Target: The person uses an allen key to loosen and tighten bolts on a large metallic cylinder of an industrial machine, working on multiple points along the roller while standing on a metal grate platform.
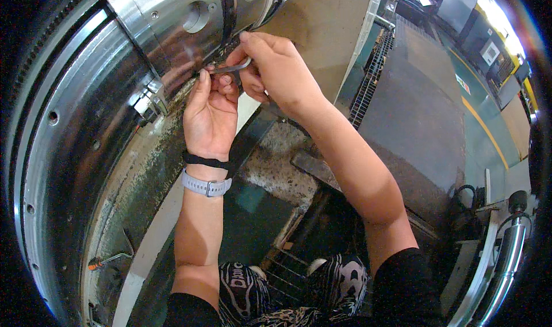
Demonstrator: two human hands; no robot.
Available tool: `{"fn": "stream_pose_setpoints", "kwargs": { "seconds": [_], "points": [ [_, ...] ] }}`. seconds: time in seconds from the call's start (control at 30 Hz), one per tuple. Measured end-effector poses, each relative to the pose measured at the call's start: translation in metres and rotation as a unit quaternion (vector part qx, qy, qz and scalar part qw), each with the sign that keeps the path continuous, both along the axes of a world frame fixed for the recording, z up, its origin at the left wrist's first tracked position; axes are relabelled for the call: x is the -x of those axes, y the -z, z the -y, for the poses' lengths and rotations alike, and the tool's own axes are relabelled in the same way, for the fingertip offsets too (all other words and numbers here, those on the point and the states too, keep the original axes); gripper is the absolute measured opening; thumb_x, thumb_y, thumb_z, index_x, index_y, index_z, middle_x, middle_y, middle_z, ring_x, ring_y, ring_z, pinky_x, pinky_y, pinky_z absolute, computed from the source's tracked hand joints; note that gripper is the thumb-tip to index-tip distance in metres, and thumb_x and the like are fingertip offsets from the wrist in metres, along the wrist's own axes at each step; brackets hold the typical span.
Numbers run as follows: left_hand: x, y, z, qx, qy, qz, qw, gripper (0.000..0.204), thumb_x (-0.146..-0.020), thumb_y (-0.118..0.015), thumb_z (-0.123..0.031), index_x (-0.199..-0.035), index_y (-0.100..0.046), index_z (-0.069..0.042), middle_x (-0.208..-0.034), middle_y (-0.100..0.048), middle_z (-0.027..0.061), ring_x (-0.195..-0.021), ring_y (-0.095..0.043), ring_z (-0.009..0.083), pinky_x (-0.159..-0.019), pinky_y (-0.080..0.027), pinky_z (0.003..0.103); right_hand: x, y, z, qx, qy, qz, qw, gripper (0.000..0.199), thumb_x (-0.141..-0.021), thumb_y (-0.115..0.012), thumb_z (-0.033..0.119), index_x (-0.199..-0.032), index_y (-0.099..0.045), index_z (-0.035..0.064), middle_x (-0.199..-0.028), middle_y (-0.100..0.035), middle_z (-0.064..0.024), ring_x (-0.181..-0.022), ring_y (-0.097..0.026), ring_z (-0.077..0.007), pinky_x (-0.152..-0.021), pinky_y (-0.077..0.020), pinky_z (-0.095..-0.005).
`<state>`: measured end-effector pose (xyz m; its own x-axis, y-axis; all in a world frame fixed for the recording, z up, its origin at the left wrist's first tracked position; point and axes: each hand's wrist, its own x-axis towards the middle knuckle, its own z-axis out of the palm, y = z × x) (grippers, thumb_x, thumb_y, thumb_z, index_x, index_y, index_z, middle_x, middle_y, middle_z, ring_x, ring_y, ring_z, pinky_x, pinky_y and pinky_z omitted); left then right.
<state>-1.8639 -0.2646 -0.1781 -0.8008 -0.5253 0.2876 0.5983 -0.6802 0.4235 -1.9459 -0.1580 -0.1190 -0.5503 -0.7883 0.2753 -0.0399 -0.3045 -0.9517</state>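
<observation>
Both of my hands hold a thin grey L-shaped hex key (pixel 231 69) against a large polished steel cylinder (pixel 172 22) of a machine. My right hand (pixel 276 65) pinches the key's bent end between thumb and fingers. My left hand (pixel 210 111) steadies the long shaft near its tip, which points into a dark seam of the cylinder beside a small metal block (pixel 150 100). A black band and a pale grey watch strap sit on my left wrist.
A big ringed steel flange (pixel 63 143) with bolt holes curves along the left. Another hex key with an orange tip (pixel 109 259) lies on the greasy inner rim. A metal floor grating (pixel 371 77) and grey floor with yellow lines lie to the right; a chrome pipe (pixel 509 258) stands at the lower right.
</observation>
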Motion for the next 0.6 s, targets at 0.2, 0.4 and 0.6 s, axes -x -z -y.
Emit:
{"fn": "stream_pose_setpoints", "kwargs": {
  "seconds": [0.2, 0.4, 0.6],
  "points": [
    [-0.008, 0.005, 0.005, 0.019, 0.018, -0.009, 1.0, 0.017, -0.092, -0.049, -0.018, -0.097, -0.055, -0.003, -0.092, -0.059, 0.0061, -0.081, -0.055, 0.0117, -0.075, -0.047, 0.025, -0.006, 0.019, -0.013, 0.06, -0.064, -0.166, 0.982, 0.022, -0.09, -0.044, 0.011, -0.11, -0.044, 0.003, -0.072, -0.053, -0.0059, -0.059, -0.054, -0.0156, -0.048, -0.0426, -0.0262],
    [-0.007, -0.007, -0.006, -0.016, -0.064, 0.071, 0.995, 0.014, -0.09, -0.053, -0.019, -0.091, -0.058, -0.006, -0.083, -0.06, 0.003, -0.077, -0.057, 0.0127, -0.074, -0.048, 0.027, -0.009, 0.007, -0.02, 0.059, 0.145, -0.645, 0.748, 0.024, -0.075, -0.061, 0.014, -0.096, -0.055, 0.0048, -0.08, -0.057, -0.0097, -0.076, -0.059, -0.0262, -0.059, -0.0495, -0.0366],
    [-0.005, 0.002, 0.007, -0.025, -0.007, 0.056, 0.998, 0.012, -0.089, -0.054, -0.017, -0.092, -0.058, -0.006, -0.086, -0.061, 0.0035, -0.077, -0.058, 0.0134, -0.074, -0.049, 0.027, -0.001, -0.004, -0.018, 0.044, 0.133, -0.67, 0.729, 0.023, -0.078, -0.058, 0.03, -0.079, -0.059, 0.007, -0.067, -0.057, -0.0087, -0.062, -0.06, -0.0282, -0.054, -0.0489, -0.0372]
  ]
}}
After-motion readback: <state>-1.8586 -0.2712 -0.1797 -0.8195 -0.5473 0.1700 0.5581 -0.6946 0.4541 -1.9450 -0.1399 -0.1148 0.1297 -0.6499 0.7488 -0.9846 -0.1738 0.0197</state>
